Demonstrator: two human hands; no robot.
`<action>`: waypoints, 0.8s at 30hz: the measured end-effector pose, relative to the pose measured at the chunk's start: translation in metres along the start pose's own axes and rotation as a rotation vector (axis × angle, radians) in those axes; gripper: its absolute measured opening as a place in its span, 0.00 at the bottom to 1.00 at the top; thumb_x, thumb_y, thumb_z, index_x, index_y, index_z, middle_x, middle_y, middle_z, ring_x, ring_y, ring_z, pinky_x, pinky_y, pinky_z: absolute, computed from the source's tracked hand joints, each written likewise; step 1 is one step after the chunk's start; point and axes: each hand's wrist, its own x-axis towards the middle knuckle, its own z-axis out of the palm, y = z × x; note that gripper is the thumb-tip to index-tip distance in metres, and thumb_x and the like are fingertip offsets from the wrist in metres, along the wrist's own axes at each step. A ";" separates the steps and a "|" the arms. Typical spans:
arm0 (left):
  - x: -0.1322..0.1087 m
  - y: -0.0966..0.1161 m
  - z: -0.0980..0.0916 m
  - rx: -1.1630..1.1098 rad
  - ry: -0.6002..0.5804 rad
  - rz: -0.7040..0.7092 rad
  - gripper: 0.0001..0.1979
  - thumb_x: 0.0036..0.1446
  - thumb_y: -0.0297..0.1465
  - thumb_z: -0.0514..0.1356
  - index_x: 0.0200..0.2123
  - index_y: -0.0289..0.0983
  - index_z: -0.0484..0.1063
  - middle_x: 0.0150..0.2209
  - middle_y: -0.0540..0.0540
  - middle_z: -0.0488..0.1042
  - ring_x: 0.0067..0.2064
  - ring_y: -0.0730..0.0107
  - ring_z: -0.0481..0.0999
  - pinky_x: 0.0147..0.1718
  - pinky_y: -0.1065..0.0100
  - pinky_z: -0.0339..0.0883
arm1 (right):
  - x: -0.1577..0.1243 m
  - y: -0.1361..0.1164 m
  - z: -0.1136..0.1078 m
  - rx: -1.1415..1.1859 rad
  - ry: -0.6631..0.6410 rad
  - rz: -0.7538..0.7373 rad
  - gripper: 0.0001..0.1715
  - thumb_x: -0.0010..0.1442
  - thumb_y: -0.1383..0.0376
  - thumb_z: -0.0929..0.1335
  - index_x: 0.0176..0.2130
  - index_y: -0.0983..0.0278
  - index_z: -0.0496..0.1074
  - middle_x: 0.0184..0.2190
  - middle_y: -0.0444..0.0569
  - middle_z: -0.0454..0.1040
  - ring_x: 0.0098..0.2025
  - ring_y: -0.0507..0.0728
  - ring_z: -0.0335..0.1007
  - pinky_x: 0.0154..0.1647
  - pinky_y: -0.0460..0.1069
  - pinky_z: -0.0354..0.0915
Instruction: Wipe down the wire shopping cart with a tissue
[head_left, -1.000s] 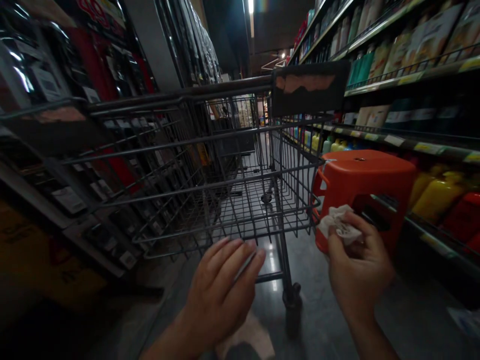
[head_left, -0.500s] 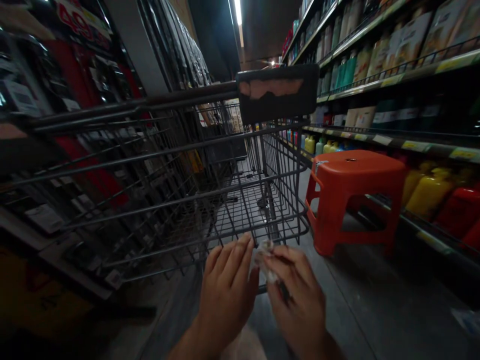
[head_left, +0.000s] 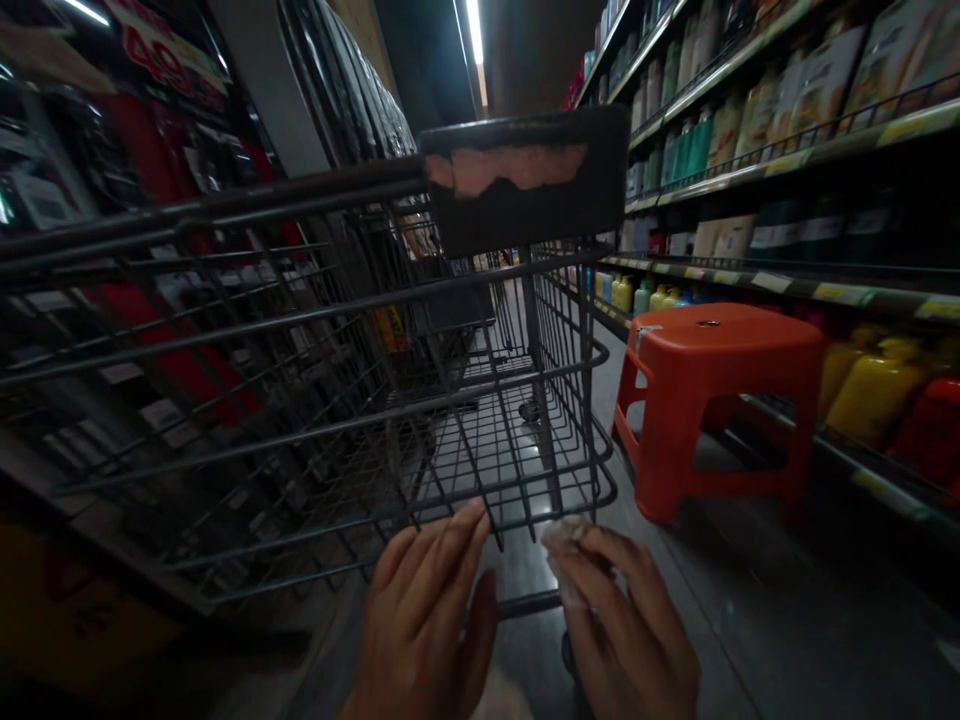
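Observation:
A dark wire shopping cart point(head_left: 315, 380) stands right in front of me in a dim store aisle, its worn handle pad point(head_left: 525, 175) at the top. My left hand point(head_left: 427, 625) is low at the cart's rear bottom edge, fingers stretched flat and close together, holding nothing. Just to its right, my right hand point(head_left: 626, 630) is closed on a small crumpled white tissue point(head_left: 564, 540), held near the cart's lower corner. The two hands are a little apart.
An orange plastic stool point(head_left: 712, 400) stands on the floor to the right of the cart. Shelves of bottles point(head_left: 750, 130) line the right side, with yellow bottles point(head_left: 862, 385) low down. Hanging goods and price tags fill the left side. The aisle runs ahead under a ceiling light.
My right hand carried the tissue from beside the stool over to the left, next to my left hand. The view has moved closer to the cart.

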 end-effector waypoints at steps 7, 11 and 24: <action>-0.005 0.002 -0.004 0.001 0.005 -0.023 0.17 0.57 0.18 0.56 0.49 0.31 0.69 0.46 0.40 0.79 0.49 0.69 0.75 0.49 0.65 0.64 | 0.023 -0.015 -0.022 -0.075 0.039 0.083 0.20 0.62 0.71 0.66 0.53 0.59 0.72 0.45 0.50 0.75 0.45 0.55 0.77 0.41 0.46 0.78; -0.009 0.002 -0.002 0.004 -0.001 -0.023 0.18 0.57 0.17 0.54 0.51 0.29 0.69 0.48 0.38 0.78 0.51 0.69 0.74 0.52 0.64 0.63 | 0.048 -0.020 0.000 -0.055 0.096 0.037 0.24 0.64 0.71 0.64 0.58 0.61 0.69 0.42 0.50 0.76 0.43 0.55 0.77 0.40 0.46 0.78; -0.004 -0.013 -0.035 0.068 0.135 -0.028 0.16 0.54 0.20 0.58 0.46 0.36 0.74 0.47 0.43 0.75 0.55 0.66 0.69 0.59 0.64 0.60 | 0.031 -0.028 -0.011 0.043 0.066 0.064 0.18 0.60 0.71 0.67 0.49 0.57 0.75 0.40 0.48 0.77 0.40 0.56 0.79 0.37 0.48 0.78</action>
